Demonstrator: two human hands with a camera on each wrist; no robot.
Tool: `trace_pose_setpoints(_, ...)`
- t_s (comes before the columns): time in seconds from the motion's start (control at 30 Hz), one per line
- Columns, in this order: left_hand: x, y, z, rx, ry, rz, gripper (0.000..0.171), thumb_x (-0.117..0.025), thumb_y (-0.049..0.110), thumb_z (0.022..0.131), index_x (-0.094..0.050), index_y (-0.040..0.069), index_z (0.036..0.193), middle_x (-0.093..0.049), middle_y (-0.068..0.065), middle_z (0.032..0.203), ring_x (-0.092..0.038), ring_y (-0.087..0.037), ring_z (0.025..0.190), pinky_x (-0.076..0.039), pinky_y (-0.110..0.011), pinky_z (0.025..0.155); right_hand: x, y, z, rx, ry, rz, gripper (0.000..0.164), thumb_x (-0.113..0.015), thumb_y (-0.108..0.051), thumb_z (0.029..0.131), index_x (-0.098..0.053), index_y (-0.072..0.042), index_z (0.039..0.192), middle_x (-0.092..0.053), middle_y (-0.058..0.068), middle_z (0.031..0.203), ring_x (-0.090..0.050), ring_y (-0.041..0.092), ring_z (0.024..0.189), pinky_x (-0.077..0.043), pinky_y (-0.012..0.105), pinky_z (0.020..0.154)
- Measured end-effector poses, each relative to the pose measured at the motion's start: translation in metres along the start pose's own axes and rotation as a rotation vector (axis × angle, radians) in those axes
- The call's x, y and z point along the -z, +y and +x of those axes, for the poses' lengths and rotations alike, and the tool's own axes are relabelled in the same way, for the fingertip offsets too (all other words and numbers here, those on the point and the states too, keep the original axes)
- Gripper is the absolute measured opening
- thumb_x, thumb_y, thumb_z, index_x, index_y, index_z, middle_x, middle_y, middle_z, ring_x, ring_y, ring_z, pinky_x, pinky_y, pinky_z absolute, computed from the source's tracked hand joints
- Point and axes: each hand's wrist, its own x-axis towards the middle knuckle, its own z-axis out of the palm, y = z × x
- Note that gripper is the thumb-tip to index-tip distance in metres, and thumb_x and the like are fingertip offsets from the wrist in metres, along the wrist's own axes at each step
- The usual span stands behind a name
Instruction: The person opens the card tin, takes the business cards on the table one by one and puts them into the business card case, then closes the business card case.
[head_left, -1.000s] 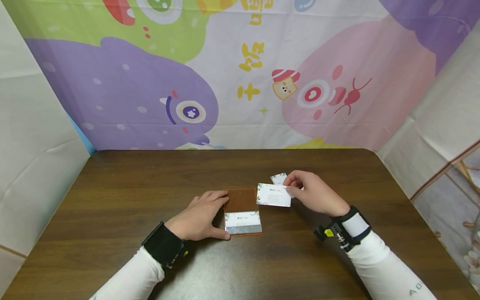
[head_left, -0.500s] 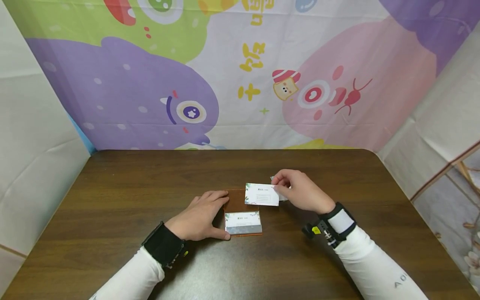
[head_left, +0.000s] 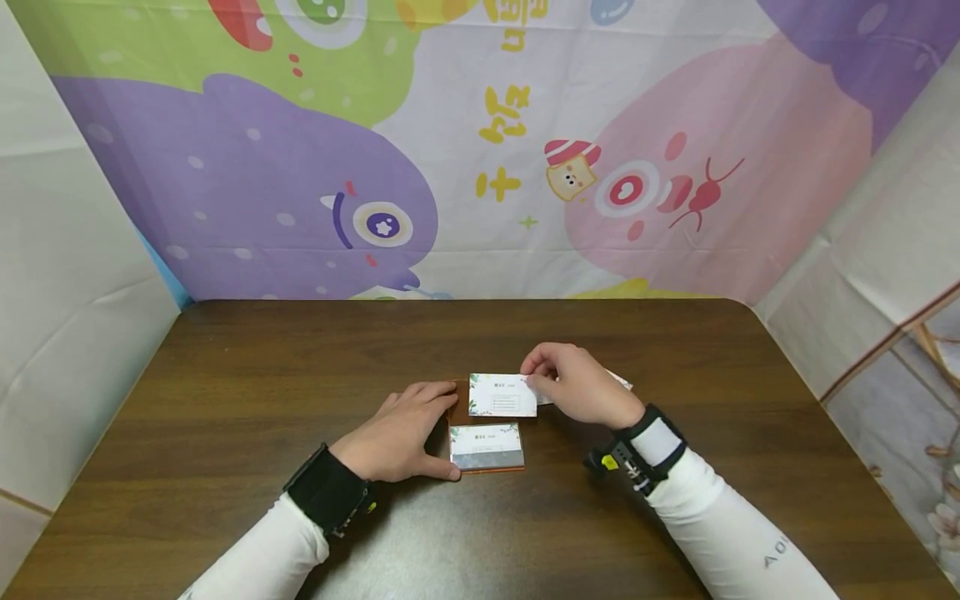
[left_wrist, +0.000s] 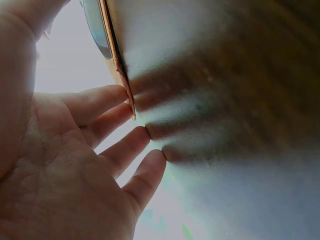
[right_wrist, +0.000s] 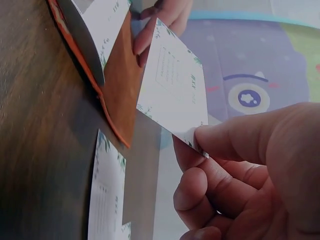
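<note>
A brown card holder (head_left: 459,410) lies unfolded on the table, and a white business card (head_left: 483,436) sits in its near clear pocket. My left hand (head_left: 393,433) rests at the holder's left side, thumb by the near corner and fingers extended to the far part; in the left wrist view, fingertips (left_wrist: 120,93) touch its edge. Between thumb and fingers, my right hand (head_left: 583,385) pinches one corner of another business card (head_left: 495,397). That card is above the holder's far half, tilted and apart from the leather (right_wrist: 121,82) in the right wrist view.
More white cards (right_wrist: 107,187) lie on the table to the holder's right, partly hidden behind the right hand in the head view. Brown wooden table (head_left: 300,350) surrounds everything. A cartoon-printed cloth (head_left: 480,250) hangs along the table's back edge.
My right hand has carried the pinched card leftward, from right of the holder to over its far half. The loose cards behind that hand now show at its right. My left hand stays put.
</note>
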Motion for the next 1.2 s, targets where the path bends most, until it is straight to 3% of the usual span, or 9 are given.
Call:
trace_pose_setpoints(0.37, -0.001, -0.001, 0.001, -0.017, 0.027, 0.003, 0.103, -0.075, 0.066, 0.074, -0.043, 0.006, 0.151, -0.031, -0.005, 0.159, -0.030, -0.027, 0.142, -0.031, -0.054, 0.106, -0.014, -0.006, 0.005, 0.021, -0.028, 0.020, 0.006, -0.060, -0.016, 0.098, -0.065, -0.015, 0.100, -0.062, -0.004, 0.082, -0.055, 0.015, 0.069, -0.046, 0.030, 0.061)
trace_pose_setpoints(1.2, -0.002, -0.001, 0.001, -0.019, 0.034, 0.007, 0.095, -0.077, 0.064, 0.073, -0.050, 0.008, 0.145, -0.033, -0.008, 0.158, -0.031, -0.028, 0.141, -0.032, -0.052, 0.106, -0.031, -0.007, 0.005, 0.023, -0.075, 0.000, 0.004, -0.062, -0.015, 0.095, -0.065, -0.015, 0.097, -0.062, -0.006, 0.082, -0.057, 0.012, 0.074, -0.048, 0.029, 0.066)
